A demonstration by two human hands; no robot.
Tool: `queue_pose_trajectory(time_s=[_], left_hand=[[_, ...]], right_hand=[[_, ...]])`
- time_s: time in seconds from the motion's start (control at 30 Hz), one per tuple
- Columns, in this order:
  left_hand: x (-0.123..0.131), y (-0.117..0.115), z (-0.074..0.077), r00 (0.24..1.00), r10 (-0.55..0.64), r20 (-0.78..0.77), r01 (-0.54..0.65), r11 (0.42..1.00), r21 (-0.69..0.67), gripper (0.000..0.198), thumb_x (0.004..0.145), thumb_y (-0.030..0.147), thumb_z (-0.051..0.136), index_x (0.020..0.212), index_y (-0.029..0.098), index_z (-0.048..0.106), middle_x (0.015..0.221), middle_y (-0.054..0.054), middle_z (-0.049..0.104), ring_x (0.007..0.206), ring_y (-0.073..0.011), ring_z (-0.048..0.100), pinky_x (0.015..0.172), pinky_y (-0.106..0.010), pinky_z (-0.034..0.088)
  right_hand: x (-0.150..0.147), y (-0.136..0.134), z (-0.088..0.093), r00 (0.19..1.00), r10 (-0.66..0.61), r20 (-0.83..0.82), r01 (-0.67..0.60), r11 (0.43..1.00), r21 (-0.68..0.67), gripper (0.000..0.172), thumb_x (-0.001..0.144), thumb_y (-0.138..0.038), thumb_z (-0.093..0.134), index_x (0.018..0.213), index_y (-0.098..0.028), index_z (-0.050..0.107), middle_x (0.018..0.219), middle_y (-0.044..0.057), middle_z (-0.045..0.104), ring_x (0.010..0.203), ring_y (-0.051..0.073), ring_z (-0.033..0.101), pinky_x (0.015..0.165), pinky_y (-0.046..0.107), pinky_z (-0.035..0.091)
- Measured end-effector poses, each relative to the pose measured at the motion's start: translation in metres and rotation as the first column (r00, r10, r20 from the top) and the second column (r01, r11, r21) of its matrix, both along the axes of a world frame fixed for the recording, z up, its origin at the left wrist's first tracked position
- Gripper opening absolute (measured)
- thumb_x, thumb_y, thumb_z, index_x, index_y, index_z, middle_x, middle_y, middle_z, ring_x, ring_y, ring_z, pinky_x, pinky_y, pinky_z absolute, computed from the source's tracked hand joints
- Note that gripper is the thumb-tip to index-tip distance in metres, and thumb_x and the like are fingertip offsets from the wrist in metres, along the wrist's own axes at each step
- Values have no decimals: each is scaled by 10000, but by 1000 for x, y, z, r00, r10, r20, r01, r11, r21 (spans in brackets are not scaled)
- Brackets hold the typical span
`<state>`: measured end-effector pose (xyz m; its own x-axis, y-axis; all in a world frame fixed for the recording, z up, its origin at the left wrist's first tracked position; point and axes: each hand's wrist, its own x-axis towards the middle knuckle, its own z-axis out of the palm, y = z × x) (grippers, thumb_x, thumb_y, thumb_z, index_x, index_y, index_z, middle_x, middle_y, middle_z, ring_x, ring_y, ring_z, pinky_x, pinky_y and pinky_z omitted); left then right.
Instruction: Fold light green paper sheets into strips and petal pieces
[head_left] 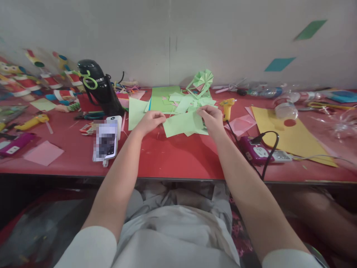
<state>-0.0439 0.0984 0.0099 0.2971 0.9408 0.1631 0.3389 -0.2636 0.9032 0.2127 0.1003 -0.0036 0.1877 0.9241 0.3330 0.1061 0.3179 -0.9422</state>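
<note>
A light green paper strip (181,124) is stretched between my two hands above the red table. Pinched fingers of my left hand (152,122) are at its left end. My right hand (210,117) grips the strip's upper right corner between thumb and fingers. Behind it lie several cut green paper pieces (182,104) and a brighter green sheet (163,95). A folded green paper wheel (203,80) stands at the back near the wall.
On the red table (178,160), a black bottle (100,87) and phone (107,139) are left. Right are a yellow glue gun (227,108), purple power strip (256,150) with a looping black cable, yellow sheet (290,136) and plastic bottles (286,108). Someone's leg shows at lower right.
</note>
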Motion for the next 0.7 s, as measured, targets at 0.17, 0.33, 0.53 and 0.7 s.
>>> queue_pose_trajectory(time_s=[0.17,0.33,0.53,0.7], left_hand=[[-2,11,-11,997,77,10,-78,992,103,146,831,312,607,798,170,612,778,-21,645,707,-134,576,672,-263,445],[4,14,-19,999,-3,-47,11,985,173,145,857,299,594,847,161,638,845,-42,677,789,-153,612,773,-296,465],[26,-1,-18,987,-150,-65,157,980,119,158,838,313,631,845,164,683,848,-53,700,806,-168,634,771,-308,473],[35,-3,-21,977,-195,-81,203,974,105,148,826,301,634,843,167,696,799,-47,695,747,-160,624,717,-301,470]], right_hand=[[-3,-7,2,987,161,27,-151,963,-224,109,680,-302,633,735,-209,651,655,-12,534,601,125,503,568,276,427],[-7,-17,5,906,284,312,-217,948,-234,233,739,-356,649,850,-179,753,777,34,672,671,138,531,609,286,409],[-14,-22,3,810,444,382,-362,893,-270,249,754,-409,665,783,-177,752,694,21,651,607,124,496,573,279,380],[-17,-21,0,760,505,410,-421,862,-281,227,768,-391,648,738,-179,725,647,0,598,572,108,452,533,267,335]])
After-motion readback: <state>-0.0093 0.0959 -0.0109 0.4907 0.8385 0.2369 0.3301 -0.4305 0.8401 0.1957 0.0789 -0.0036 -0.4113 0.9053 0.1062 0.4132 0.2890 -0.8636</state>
